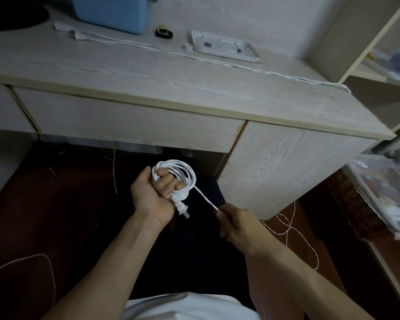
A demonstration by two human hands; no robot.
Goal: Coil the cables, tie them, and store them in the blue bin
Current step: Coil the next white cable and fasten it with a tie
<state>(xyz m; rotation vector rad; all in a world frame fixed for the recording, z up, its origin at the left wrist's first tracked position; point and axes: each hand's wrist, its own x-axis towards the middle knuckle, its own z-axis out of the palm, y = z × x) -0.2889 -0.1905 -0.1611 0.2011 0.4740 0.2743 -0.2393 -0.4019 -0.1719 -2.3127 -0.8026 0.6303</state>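
My left hand [153,195] grips a coil of white cable [183,173] below the desk's front edge, several loops wound around its fingers, and the cable's plug [181,207] hangs under the palm. A taut strand runs from the coil down to my right hand [237,224], which pinches it. The loose remainder [293,234] trails on the floor to the right. A second white cable [162,50] lies stretched across the desk top. The blue bin [112,11] stands at the back of the desk. A black and yellow strap [164,32] lies beside the bin.
A white power strip [226,46] lies on the desk [148,75] at back right. A shelf unit [379,65] stands at the right, with a clear plastic box [383,192] and a wicker basket [353,204] on the floor below. A thin wire [44,262] loops at lower left.
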